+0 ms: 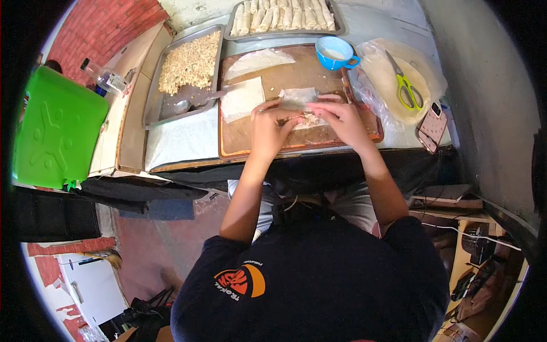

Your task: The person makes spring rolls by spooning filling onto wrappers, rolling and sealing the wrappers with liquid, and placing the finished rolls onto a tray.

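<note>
On the brown board (239, 139) a thin spring roll wrapper (298, 96) lies with a small heap of chopped filling (309, 118) on its near part. My left hand (272, 126) pinches the wrapper at the left end of the filling. From the right, my right hand (345, 122) closes its fingers on the wrapper's edge beside the filling. The fingertips partly hide the fold. To the left of my hands lies a flat square wrapper (242, 100), and a torn-looking piece of wrapper (259, 62) is farther back.
A tray of filling (191, 60) with a spoon (182, 106) stands left. Behind is a tray of finished rolls (285, 35). A blue cup (335, 53) sits on the board's back right. Green-handled scissors (407, 91) lie on bagged wrappers (376, 74), near a phone (432, 128).
</note>
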Tool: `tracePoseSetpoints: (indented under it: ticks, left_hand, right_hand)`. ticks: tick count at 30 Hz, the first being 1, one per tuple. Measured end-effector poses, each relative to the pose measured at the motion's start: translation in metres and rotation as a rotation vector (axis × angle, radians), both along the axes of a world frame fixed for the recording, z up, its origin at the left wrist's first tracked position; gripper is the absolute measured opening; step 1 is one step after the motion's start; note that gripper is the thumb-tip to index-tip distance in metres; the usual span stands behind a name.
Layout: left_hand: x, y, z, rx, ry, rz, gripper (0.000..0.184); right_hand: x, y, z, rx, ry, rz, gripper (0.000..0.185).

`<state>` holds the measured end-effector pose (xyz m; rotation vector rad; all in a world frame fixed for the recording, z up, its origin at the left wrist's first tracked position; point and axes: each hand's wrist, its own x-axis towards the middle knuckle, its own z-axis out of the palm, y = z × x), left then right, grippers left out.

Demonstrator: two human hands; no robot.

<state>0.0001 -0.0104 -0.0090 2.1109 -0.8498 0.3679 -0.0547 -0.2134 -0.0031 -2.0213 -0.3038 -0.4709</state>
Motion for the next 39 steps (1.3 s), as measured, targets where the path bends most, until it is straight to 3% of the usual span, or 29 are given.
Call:
tracePoseSetpoints:
  ticks: [4, 10, 22, 25, 28, 31, 35, 38, 39]
  left_hand:
    - [-0.004, 0.003, 0.001, 0.065, -0.054, 0.036, 0.022]
    - [0.006, 0.009, -0.003, -0.057, 0.037, -0.075, 0.021]
    - [0.0, 0.01, -0.008, -0.007, 0.043, 0.008, 0.014]
    - [-0.001, 0.011, -0.011, -0.004, 0.024, 0.003, 0.021]
    - [-0.002, 0.013, -0.005, -0.099, 0.085, 0.003, 0.026]
    - [-0.004, 0.014, 0.0, -0.444, 0.342, -0.058, 0.028]
    - [-0.009, 0.034, 0.017, -0.27, 0.162, 0.145, 0.023]
    - [-0.013, 0.047, 0.02, -0.152, 0.398, 0.259, 0.021]
    - [-0.016, 0.048, 0.02, -0.095, 0.308, 0.292, 0.018]
  right_hand:
    - [-0.007, -0.007, 0.009, -0.079, 0.106, -0.001, 0.026]
    - [-0.008, 0.01, 0.005, -0.24, -0.07, -0.121, 0.035]
    - [-0.001, 0.004, -0.001, -0.254, -0.01, -0.08, 0.022]
    - [-0.004, 0.004, -0.009, -0.297, -0.046, -0.102, 0.022]
    - [-0.008, 0.002, -0.001, -0.086, 0.013, -0.048, 0.023]
    - [-0.01, 0.005, 0.002, 0.074, -0.011, -0.046, 0.024]
    - [-0.009, 0.0, 0.0, -0.058, -0.056, -0.049, 0.023]
    - [-0.011, 0.002, 0.006, -0.053, -0.061, -0.165, 0.02]
    - [-0.014, 0.002, 0.013, -0.038, -0.032, -0.248, 0.019]
